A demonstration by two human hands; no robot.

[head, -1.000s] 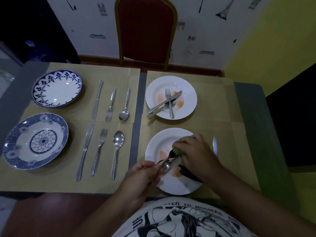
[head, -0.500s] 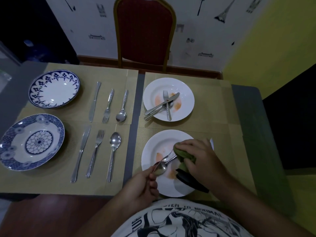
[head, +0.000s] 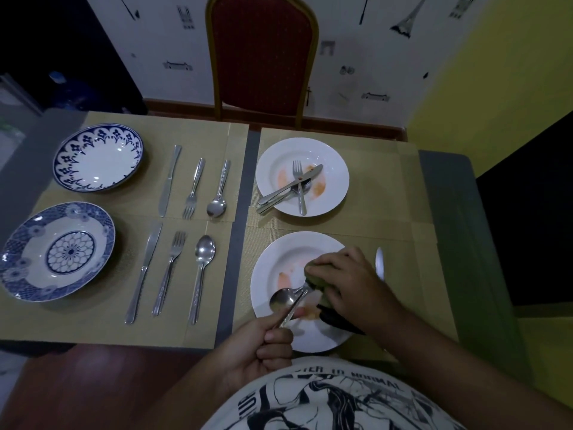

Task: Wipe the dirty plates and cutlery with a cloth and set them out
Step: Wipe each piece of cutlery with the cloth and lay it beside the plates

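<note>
A white plate (head: 270, 259) with orange smears sits in front of me on the right placemat. My left hand (head: 259, 346) grips the handle of a fork (head: 293, 308) over the plate's near edge. The fork's head is buried in a green cloth (head: 316, 274) that my right hand (head: 350, 283) presses around it. A spoon (head: 282, 298) lies on the plate beside the fork, its handle under the cloth. A knife tip (head: 379, 264) shows right of the plate. Behind it, a second smeared white plate (head: 339, 164) holds a dirty fork, knife and spoon (head: 299, 186).
On the left mats are two blue-patterned plates (head: 99, 158) (head: 57, 251), each with a knife, fork and spoon laid out beside it (head: 193, 184) (head: 172, 271). A red chair (head: 262, 54) stands behind the table. A dark object (head: 339, 322) pokes out under my right hand.
My left hand has drawn back toward me with the fork, sliding it through the cloth. The spoon's bowl now lies uncovered on the plate. My right hand stays over the plate.
</note>
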